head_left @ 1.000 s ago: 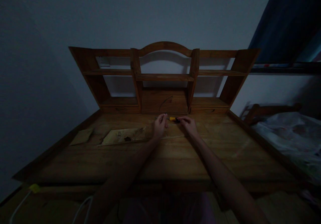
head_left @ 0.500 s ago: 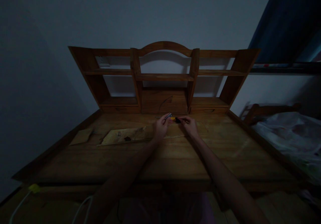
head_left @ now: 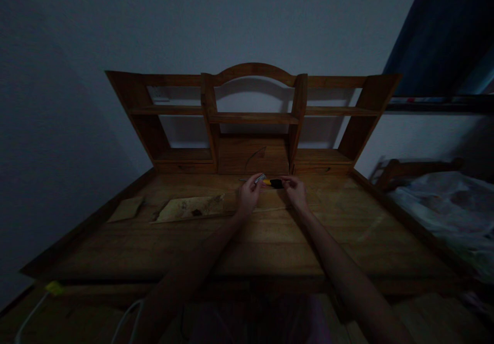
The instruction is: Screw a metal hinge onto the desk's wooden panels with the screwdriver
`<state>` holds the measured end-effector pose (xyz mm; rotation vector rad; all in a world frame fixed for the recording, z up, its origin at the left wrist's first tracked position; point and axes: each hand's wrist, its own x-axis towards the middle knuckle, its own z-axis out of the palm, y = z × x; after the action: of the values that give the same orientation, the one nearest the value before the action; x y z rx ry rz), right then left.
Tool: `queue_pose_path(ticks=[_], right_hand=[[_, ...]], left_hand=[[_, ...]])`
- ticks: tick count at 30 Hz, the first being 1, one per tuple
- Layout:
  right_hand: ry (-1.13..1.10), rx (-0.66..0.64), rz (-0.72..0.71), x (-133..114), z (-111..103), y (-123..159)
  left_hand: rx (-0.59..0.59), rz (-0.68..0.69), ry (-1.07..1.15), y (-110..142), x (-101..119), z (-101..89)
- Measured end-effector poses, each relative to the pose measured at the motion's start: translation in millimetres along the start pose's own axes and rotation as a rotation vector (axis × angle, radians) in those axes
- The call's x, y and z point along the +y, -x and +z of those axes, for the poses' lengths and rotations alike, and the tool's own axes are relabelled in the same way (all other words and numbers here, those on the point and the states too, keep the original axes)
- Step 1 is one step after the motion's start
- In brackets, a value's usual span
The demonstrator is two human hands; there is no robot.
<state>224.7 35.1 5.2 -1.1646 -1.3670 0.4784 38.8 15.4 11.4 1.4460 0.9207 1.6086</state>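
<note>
Over the back middle of the desk, my left hand [head_left: 250, 196] is closed on the yellow part of a small tool that looks like a screwdriver, with a black-and-yellow handle [head_left: 276, 183]. A thin rod [head_left: 243, 180] shows left of this hand, in line with the handle. A silvery metal piece [head_left: 260, 178] sticks up between my left thumb and fingers; its kind is too dark to tell. My right hand [head_left: 295, 194] pinches the handle's black end with its fingertips. Both forearms reach in from the front edge.
A rough wooden board [head_left: 189, 207] lies left of my hands, with a small flat piece [head_left: 126, 209] farther left. A wooden shelf unit [head_left: 252, 119] stands along the desk's back. Raised side rails [head_left: 401, 215] bound the desk. A white cable with a yellow end [head_left: 54, 288] hangs at front left.
My right fingers have shifted slightly right along the handle, so more of its black part shows. My left hand stays nearly in place.
</note>
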Motion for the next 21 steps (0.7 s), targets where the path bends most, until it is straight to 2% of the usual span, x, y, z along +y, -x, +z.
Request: queue_pose_path(ticks=[10, 16, 18, 21], right_hand=[[0.036, -0.012, -0.031, -5, 0, 2], [0.061, -0.019, -0.046, -4, 1, 2], [0.076, -0.024, -0.060, -4, 1, 1], [0.114, -0.019, -0.090, -2, 1, 0]], left_hand=[[0.006, -0.071, 0.084, 0, 3, 1.4], [-0.060, -0.119, 0.131, 0, -2, 4.3], [-0.087, -0.089, 0.090, 1, 0, 5.4], [-0.133, 0.082, -0.055, 4, 12, 3.7]])
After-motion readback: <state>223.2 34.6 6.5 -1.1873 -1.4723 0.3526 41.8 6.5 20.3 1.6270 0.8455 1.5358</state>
